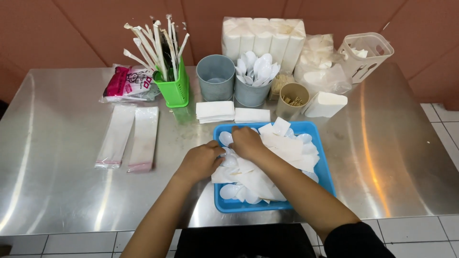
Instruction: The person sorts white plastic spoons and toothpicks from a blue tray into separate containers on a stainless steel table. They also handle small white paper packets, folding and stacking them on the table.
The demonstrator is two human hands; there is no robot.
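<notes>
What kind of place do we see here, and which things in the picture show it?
Probably the prep area of a food stall or small eatery. Both hands work in a blue tray of white plastic spoons and napkins; wrapped straws stand in a green holder on the steel table.

Fingertips (228,141) — hidden among spoons (229,191)

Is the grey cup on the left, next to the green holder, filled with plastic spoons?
No. That grey cup looks empty inside; the white spoons stand in the other grey cup to its right.
</notes>
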